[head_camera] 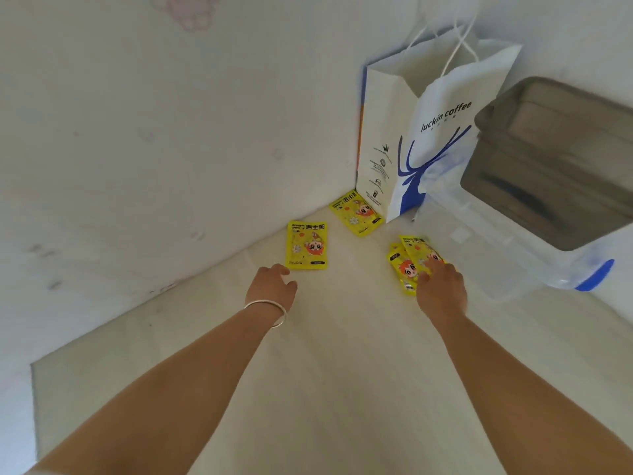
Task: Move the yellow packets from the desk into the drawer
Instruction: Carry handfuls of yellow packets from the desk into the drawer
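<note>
Several yellow packets with a cartoon print lie on the pale desk [329, 354]. One packet [307, 244] lies flat near the back wall. Another packet [356, 212] rests against the foot of the paper bag. A small overlapping pile of packets [409, 260] lies to the right. My left hand [272, 286], with a silver bangle on the wrist, hovers just below the first packet, fingers apart and holding nothing. My right hand [442, 289] lies on the near edge of the pile with fingers spread over it; a grip is not evident. No drawer is in view.
A white and blue paper coffee bag [421, 132] stands in the back corner. Right of it sits a clear plastic bin [507, 255] with a blue latch. White walls close the desk at the back and left.
</note>
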